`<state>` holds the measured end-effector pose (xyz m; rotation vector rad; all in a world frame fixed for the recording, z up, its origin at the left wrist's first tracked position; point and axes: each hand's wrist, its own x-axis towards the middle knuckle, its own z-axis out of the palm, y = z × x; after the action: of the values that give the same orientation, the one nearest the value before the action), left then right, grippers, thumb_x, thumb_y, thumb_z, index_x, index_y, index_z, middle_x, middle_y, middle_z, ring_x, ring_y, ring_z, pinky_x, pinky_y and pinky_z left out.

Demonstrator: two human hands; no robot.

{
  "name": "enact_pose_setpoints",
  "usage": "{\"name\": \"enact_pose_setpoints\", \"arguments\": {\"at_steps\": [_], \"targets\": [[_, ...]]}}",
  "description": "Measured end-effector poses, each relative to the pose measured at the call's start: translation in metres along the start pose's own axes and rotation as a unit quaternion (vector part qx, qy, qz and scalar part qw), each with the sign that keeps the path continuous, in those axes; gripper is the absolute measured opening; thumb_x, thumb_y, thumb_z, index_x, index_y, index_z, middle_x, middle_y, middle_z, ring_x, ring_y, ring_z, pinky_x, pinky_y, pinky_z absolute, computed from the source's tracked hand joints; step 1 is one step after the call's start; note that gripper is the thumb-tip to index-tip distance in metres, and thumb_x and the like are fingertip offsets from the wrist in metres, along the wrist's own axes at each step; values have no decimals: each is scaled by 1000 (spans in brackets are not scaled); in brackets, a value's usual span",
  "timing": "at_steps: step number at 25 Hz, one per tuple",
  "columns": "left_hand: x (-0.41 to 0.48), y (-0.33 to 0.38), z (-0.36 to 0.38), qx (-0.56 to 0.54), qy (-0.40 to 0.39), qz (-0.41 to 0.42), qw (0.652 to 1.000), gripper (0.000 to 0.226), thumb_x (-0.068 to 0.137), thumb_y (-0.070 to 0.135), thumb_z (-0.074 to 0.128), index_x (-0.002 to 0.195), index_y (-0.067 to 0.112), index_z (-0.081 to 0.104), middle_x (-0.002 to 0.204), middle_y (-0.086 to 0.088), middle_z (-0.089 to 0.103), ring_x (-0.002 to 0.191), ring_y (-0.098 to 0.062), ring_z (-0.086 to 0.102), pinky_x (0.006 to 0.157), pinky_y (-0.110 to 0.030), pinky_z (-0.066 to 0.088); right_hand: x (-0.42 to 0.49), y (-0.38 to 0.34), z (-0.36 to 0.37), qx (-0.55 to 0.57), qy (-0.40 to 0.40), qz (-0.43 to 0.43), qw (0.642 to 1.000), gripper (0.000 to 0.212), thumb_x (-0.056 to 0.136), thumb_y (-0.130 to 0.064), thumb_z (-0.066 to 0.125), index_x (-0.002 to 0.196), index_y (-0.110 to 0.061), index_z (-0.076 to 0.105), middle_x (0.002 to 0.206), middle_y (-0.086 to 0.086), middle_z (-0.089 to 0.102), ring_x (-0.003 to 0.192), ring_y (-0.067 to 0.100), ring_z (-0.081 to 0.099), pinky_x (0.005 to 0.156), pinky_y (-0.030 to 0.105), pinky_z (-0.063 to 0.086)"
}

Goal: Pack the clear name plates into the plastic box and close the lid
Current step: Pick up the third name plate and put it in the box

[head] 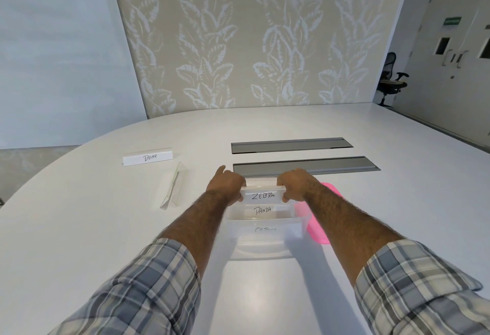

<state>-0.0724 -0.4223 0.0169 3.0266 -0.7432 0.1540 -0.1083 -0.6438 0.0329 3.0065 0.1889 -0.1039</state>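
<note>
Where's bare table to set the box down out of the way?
Free: near the table edge left of the box, and right beyond the pink lid. Crowded: left-centre, around the BEAR plate and tipped plate.

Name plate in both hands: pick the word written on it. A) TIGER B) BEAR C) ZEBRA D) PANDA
C. The left hand and right hand grip the ends of the name plate that reads ZEBRA, at the plastic box; the PANDA plate already sits in the box, and the BEAR plate stands on the table.
</note>
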Motion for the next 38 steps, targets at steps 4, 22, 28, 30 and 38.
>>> {"name": "enact_pose_setpoints", "arguments": {"at_steps": [4, 22, 28, 30, 38], "targets": [[-3, 8, 3, 97, -8, 23, 995, 38, 85, 27, 74, 122, 21, 67, 122, 0, 66, 113, -25, 55, 99, -30, 32, 1, -3, 8, 2, -16, 6, 1000, 54, 79, -28, 78, 128, -18, 58, 131, 2, 62, 117, 26, 59, 97, 34, 45], [0, 21, 22, 197, -35, 42, 979, 21, 86, 16, 67, 107, 17, 70, 105, -1, 71, 101, -23, 62, 100, -37, 31, 7, -15, 27, -28, -80, -8, 996, 47, 81, -13, 76, 124, -8, 59, 126, 10, 62, 114, 28, 60, 93, 39, 52], [1, 19, 19, 165, -26, 50, 985, 25, 89, 26, 67, 112, 18, 70, 113, -2, 70, 109, -24, 59, 100, -37, 32, 9, -19, 17, -18, -65, -12, 998, 39, 85, -21, 70, 121, -10, 61, 124, 7, 63, 112, 26, 61, 94, 39, 52], [1, 14, 9, 112, -6, 57, 992, 29, 91, 36, 66, 115, 20, 70, 118, -2, 69, 111, -24, 58, 99, -38, 36, 10, -19, 7, -19, -35, -18, 999, 36, 87, -31, 66, 118, -13, 63, 120, 4, 65, 109, 25, 62, 92, 40, 53], [-27, -40, -35, 43, 153, 38, 987, 38, 100, 43, 43, 123, 22, 64, 126, 1, 62, 116, -23, 54, 99, -37, 39, 16, -49, -40, 26, 91, -32, 995, 51, 91, -59, 48, 117, -17, 59, 114, 2, 66, 102, 24, 61, 83, 37, 49]]}}
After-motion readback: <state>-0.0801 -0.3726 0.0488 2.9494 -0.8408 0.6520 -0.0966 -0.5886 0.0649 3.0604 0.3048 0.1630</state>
